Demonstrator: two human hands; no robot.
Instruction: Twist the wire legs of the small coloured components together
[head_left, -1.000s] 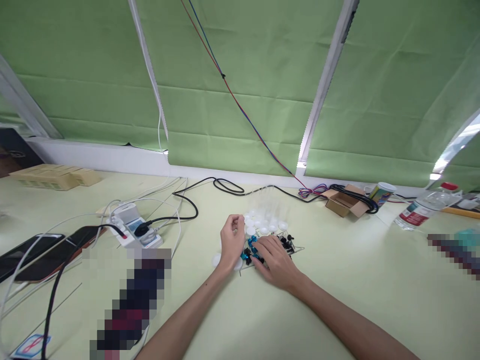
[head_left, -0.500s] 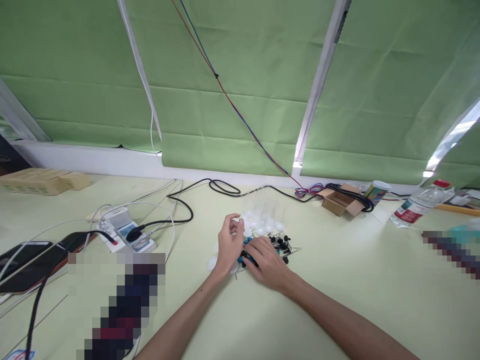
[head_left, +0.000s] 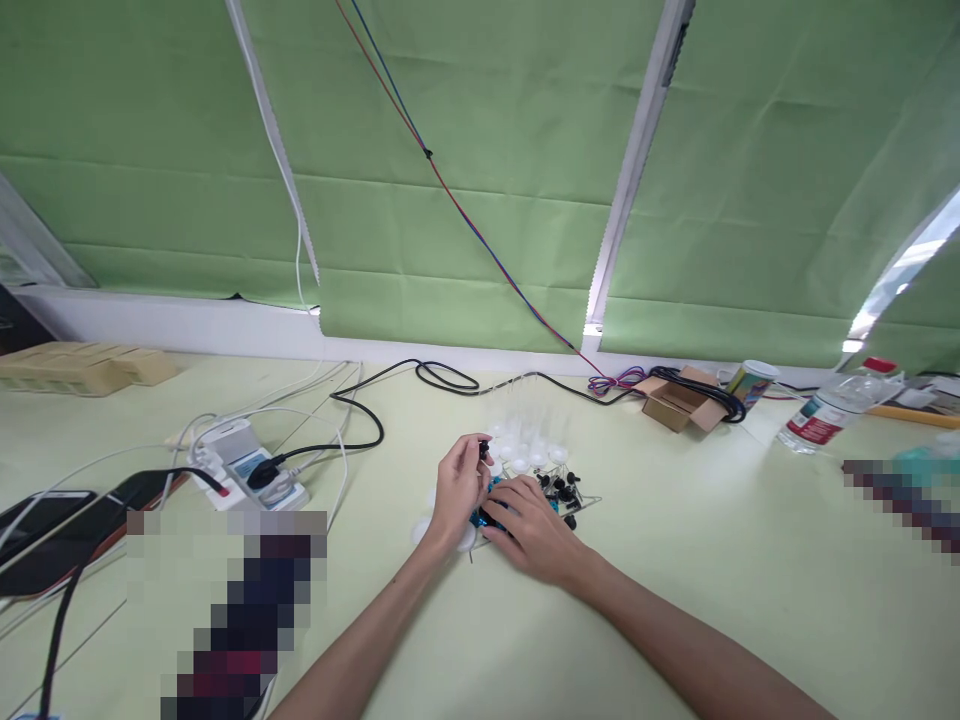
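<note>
Near the table's middle, my left hand (head_left: 459, 490) pinches a small black piece (head_left: 484, 449) between thumb and fingertips. My right hand (head_left: 529, 520) lies palm down over a heap of small blue and black pieces (head_left: 478, 517), its fingers spread and bent, with the fingertips partly hidden among them. To its right are several small black knob-like pieces (head_left: 568, 490) with thin pale stems. Just beyond both hands stand several white round bases (head_left: 537, 455) with thin clear upright stems. More white discs (head_left: 421, 532) lie beside my left wrist.
A white power strip (head_left: 251, 470) with tangled cables sits on the left, near dark phones (head_left: 45, 515). Along the back run a black cable (head_left: 450, 385), an open cardboard box (head_left: 679, 400), a can (head_left: 752, 385) and a plastic bottle (head_left: 832, 405). Yellowish boxes (head_left: 90, 370) lie back left.
The black piece in my left fingertips now shows clearly above the fingers. My right hand has stayed over the heap, shifting only slightly. The whole view has moved a little.
</note>
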